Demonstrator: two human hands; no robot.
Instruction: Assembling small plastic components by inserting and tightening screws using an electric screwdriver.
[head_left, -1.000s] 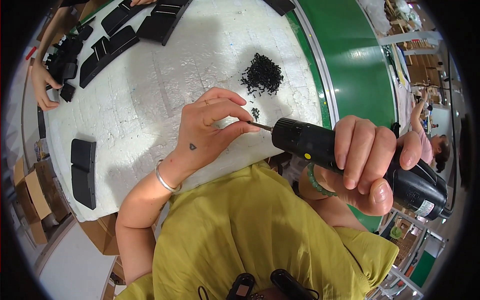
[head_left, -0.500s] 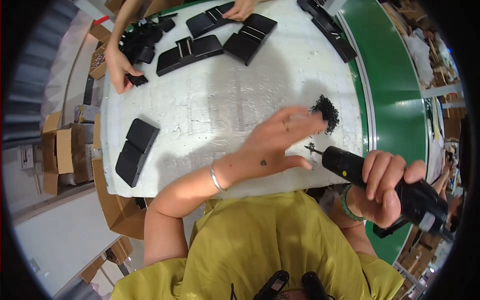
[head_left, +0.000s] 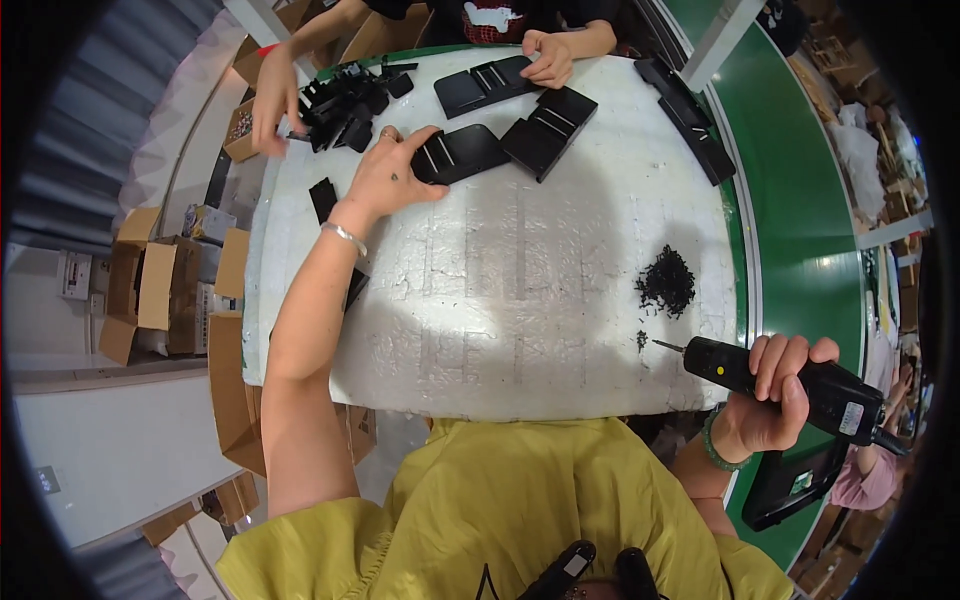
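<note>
My left hand (head_left: 385, 178) reaches to the far left of the white table. Its thumb and fingers span the left end of a black two-panel plastic part (head_left: 465, 153), which has metal rods across its middle. In my right hand (head_left: 775, 395) is a black electric screwdriver (head_left: 722, 366), its fingers wrapped around the body. The bit points left, beside a few loose screws (head_left: 641, 341). A heap of small black screws (head_left: 667, 282) lies just beyond it. Another black panel part (head_left: 355, 287) is mostly hidden beneath my left forearm.
Across the white table (head_left: 520, 330), a co-worker's hand (head_left: 548, 60) touches a black panel part (head_left: 485, 87); their other hand (head_left: 275, 105) is by a pile of black pieces (head_left: 345, 105). More black parts (head_left: 690, 120) lie far right. Cardboard boxes (head_left: 150, 290) stand left.
My left hand has moved from near the screw heap to the far-left panel part. The screwdriver stays in my right hand. The co-worker's hand has left a small black piece on the table.
</note>
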